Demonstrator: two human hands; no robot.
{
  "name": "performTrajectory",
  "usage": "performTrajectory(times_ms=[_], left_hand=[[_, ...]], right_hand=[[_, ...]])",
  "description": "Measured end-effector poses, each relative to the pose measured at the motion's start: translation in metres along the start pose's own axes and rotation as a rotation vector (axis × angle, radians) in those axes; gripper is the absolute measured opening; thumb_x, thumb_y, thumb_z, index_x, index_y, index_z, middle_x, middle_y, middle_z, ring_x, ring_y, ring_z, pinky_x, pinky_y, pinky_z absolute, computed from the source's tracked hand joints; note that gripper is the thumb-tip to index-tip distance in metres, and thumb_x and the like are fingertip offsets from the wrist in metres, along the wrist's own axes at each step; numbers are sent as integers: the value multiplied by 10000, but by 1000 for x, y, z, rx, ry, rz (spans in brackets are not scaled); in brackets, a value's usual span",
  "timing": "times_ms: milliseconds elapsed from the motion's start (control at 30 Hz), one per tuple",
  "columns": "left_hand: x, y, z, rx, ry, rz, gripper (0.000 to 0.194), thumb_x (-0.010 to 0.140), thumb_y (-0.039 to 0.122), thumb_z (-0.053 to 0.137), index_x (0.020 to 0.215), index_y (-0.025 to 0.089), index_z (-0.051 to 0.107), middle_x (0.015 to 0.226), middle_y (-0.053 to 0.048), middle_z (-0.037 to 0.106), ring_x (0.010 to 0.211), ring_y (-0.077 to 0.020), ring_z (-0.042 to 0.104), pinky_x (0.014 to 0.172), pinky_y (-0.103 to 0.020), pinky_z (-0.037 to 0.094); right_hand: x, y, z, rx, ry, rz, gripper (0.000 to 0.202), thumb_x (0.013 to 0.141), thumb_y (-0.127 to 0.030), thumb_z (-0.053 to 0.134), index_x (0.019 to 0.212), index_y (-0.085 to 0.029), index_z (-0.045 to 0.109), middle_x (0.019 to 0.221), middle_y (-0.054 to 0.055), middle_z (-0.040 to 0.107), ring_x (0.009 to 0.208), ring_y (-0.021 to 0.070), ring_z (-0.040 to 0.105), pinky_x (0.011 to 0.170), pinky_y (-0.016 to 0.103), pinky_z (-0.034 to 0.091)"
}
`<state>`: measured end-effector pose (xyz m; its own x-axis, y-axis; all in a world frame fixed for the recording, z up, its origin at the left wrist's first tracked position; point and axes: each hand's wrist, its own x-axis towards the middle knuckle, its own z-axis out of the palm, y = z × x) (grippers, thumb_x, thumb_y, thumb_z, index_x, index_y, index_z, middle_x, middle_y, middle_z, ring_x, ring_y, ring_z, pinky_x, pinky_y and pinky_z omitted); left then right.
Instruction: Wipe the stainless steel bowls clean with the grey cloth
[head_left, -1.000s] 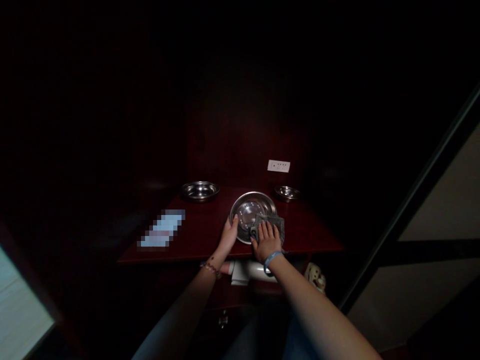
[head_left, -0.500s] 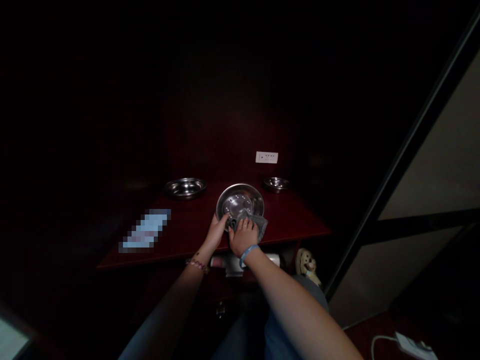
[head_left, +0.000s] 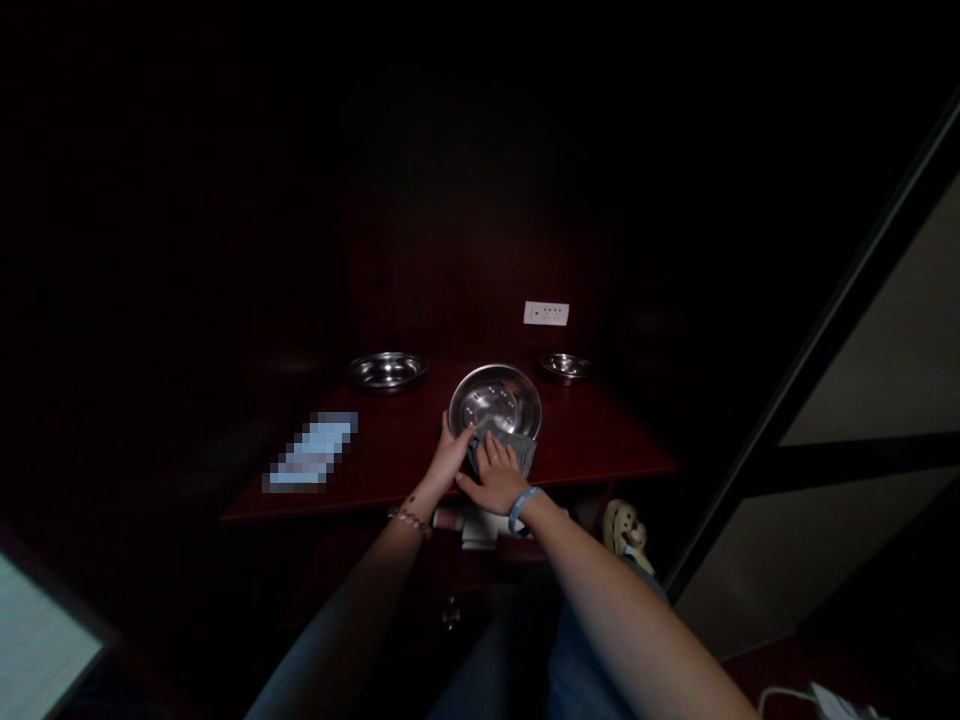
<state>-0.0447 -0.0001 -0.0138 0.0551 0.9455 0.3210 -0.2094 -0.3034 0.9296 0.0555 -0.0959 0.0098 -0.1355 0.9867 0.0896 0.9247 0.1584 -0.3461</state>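
Note:
A shiny metal bowl [head_left: 496, 395] is tilted toward me above the front of the dark red desk. Its left rim is in the grip of my left hand [head_left: 448, 457], thumb on the inner side. My right hand [head_left: 498, 482] presses a grey cloth [head_left: 525, 452] against the near part of the bowl, fingers somewhat spread over the fabric. The cloth covers the bowl's lower rim. Behind it on the desk rest a wide metal dish [head_left: 388, 372] at the left and a smaller metal bowl [head_left: 565, 368] at the right.
The desk [head_left: 600, 440] carries a blurred-out pale blue item [head_left: 311, 452] at its left. A white socket panel [head_left: 546, 314] is on the back wall. Below the desktop are a white roll-like object [head_left: 480, 528] and a cream clog [head_left: 624, 530]. A framed panel [head_left: 862, 380] stands at right.
My right hand has shifted slightly down on the cloth, and its fingers are more spread. The bowl remains in my left hand. The whole view has shifted slightly, moving the scene rightward.

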Motion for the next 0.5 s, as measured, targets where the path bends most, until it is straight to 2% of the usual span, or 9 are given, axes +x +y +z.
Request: performTrajectory(times_ms=[133,333,400,500], left_hand=[[5,-7,-3,-128,-1,-22,525,777,376,675,1250,165,593,1256,-124,677,1194,-265,623,1097,-418,427],[9,-18,-6,-177,48,-44,468,731,443,728,1087,144,669,1047,-108,741,1041,-266,678,1006,-417,479],[11,-20,-6,-155,63,-25,443,738,458,725,1049,146,674,1024,-108,745,1023,-261,680,983,-404,489],[12,-20,-6,-107,72,-7,428,754,475,701,1020,141,669,1047,-120,739,1007,-260,677,967,-405,491]], right_hand=[[2,-2,-1,71,-6,-101,805,980,-542,408,1606,-100,160,1679,155,124,1546,346,123,1237,512,158],[3,3,-8,49,-59,-175,852,969,-559,437,1607,-78,138,1668,170,177,1540,348,150,1233,478,204],[2,5,-13,9,-103,-148,856,972,-587,403,1607,-74,148,1671,152,173,1541,336,155,1240,454,192],[-1,9,-19,-54,-149,-30,784,999,-605,265,1608,-118,192,1674,83,186,1549,288,150,1256,431,133]])
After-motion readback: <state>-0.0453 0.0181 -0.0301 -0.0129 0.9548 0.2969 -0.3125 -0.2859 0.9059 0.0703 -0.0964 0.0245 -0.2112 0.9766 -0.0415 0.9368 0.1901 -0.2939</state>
